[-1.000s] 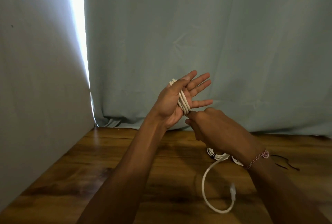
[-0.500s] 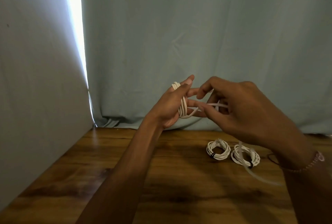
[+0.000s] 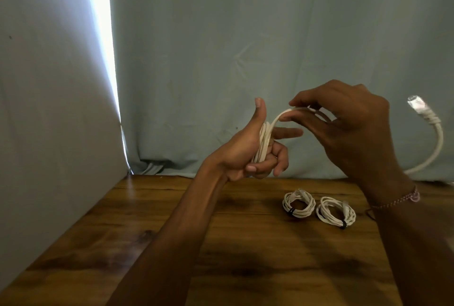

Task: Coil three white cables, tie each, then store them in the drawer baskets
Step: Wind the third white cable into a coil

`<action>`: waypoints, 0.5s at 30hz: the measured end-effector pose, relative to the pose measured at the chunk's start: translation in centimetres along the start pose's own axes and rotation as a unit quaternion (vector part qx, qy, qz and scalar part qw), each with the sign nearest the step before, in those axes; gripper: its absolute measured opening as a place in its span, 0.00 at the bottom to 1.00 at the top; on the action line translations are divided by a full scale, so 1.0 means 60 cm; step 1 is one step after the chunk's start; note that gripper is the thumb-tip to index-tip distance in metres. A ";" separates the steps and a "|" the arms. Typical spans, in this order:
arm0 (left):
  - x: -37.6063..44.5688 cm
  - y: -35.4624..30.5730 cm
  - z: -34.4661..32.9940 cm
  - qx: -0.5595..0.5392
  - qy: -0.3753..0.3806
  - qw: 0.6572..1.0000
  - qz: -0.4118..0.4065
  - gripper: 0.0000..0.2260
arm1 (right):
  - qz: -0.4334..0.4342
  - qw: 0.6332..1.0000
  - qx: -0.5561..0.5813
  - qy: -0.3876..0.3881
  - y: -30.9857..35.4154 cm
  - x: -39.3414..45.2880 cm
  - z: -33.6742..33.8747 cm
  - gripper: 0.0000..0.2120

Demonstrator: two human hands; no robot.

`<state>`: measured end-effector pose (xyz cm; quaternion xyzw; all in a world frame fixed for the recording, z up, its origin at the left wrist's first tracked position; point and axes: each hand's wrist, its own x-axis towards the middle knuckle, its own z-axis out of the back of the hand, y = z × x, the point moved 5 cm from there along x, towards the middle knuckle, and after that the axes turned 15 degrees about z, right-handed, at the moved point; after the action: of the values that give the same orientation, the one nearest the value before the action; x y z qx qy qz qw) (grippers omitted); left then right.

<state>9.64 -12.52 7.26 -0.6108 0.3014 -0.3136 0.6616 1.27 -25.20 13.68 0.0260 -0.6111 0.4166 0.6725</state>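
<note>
Several loops of a white cable point(image 3: 264, 142) are wound around my left hand point(image 3: 242, 153), held up above the wooden table point(image 3: 245, 256) with its thumb raised and fingers curled on the coil. My right hand point(image 3: 348, 128) pinches the cable's loose run just right of the coil. The free end arcs out past my right wrist and ends in a clear plug point(image 3: 417, 105) in the air. Two coiled white cables lie on the table, each bound with a black tie: one point(image 3: 299, 203) to the left, the other point(image 3: 335, 212) to the right.
A pale blue curtain point(image 3: 245, 47) hangs behind the table, and a grey wall point(image 3: 49, 109) closes the left side. A bright gap of light point(image 3: 108, 60) runs between them. No drawer or basket is in view.
My right hand has lifted the cable up and over to the top of the coil on my left hand. The plug end has swung up from the table into the air at right.
</note>
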 end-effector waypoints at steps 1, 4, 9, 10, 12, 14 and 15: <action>-0.001 0.000 -0.004 0.011 0.011 1.000 0.005 0.48 | 0.011 1.000 -0.015 0.002 -0.004 -0.003 0.000 0.10; 0.001 0.003 -0.011 0.017 0.053 0.998 0.012 0.51 | 0.045 0.998 -0.030 0.018 -0.015 -0.012 -0.002 0.11; 0.001 0.009 -0.020 -0.006 0.145 0.989 0.015 0.49 | 0.070 0.995 -0.050 0.044 -0.023 -0.024 -0.029 0.11; -0.001 0.009 -0.021 -0.007 0.149 0.989 0.017 0.48 | 0.069 0.995 -0.049 0.046 -0.025 -0.027 -0.037 0.11; -0.003 0.007 -0.023 -0.011 0.157 0.987 0.016 0.47 | 0.064 0.996 -0.037 0.048 -0.028 -0.033 -0.051 0.10; -0.006 0.001 -0.026 -0.019 0.170 0.985 0.001 0.45 | 0.047 0.998 -0.012 0.050 -0.032 -0.039 -0.062 0.12; -0.007 -0.002 -0.027 -0.022 0.177 0.984 -0.009 0.43 | 0.034 0.998 0.010 0.050 -0.035 -0.043 -0.067 0.13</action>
<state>8.10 -13.21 7.25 -0.5630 0.4150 -0.4161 0.5811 5.97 -25.74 11.49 -0.0090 -0.5732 0.4463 0.6871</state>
